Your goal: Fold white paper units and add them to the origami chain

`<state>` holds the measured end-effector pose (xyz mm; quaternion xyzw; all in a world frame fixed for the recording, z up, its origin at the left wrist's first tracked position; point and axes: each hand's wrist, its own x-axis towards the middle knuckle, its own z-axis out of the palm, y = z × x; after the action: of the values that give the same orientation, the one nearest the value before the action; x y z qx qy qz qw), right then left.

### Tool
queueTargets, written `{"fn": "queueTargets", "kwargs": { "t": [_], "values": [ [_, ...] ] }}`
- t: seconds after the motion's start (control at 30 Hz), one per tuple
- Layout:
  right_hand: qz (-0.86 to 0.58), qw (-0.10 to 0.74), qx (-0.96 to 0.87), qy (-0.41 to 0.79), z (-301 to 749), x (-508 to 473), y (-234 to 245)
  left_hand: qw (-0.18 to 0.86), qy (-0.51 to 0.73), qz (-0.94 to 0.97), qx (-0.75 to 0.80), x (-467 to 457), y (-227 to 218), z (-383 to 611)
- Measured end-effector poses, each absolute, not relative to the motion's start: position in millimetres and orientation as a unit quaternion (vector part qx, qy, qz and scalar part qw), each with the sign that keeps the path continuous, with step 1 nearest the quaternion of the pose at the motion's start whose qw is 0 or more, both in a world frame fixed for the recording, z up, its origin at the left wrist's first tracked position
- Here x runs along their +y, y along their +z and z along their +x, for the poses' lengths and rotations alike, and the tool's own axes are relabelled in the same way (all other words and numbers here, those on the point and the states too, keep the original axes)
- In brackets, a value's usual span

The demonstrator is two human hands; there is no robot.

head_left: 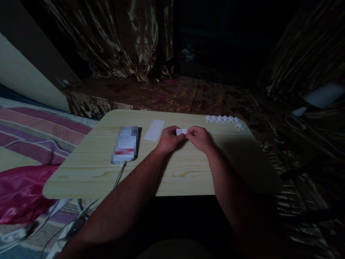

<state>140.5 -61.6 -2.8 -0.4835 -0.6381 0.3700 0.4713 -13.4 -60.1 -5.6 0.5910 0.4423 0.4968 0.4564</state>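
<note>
A small folded piece of white paper (pixel 182 131) is held between my two hands, above the middle of the wooden table. My left hand (pixel 169 139) pinches its left side, thumb in front. At its right edge, the fingertips of my right hand (pixel 198 137) are closed on the paper. Left of my hands lies a flat stack or strip of white paper (pixel 154 130). Several small folded white paper pieces (pixel 222 119) stand in a bent row near the table's far right corner.
A phone (pixel 125 144) with a blurred screen lies on the left of the table (pixel 91 172), a white cable (pixel 118 176) running off the near edge. Patterned curtains (pixel 145 36) hang behind. A striped bedspread (pixel 40 133) and a pink cloth (pixel 24 190) are at left; a white lamp (pixel 323 96) is at right.
</note>
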Motion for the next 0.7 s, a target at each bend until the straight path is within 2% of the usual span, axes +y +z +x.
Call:
{"fn": "queueTargets", "kwargs": {
  "t": [0.23,0.7],
  "values": [
    [-0.504,0.446,-0.650,0.353,139.2,-64.8,-1.4,0.467,0.521,0.598,0.390,-60.0,-7.0,-12.4],
    [-0.473,0.443,-0.596,0.475,139.0,-67.8,-5.3,0.525,0.490,0.582,0.381,-56.7,-4.1,-20.0]
  ]
}}
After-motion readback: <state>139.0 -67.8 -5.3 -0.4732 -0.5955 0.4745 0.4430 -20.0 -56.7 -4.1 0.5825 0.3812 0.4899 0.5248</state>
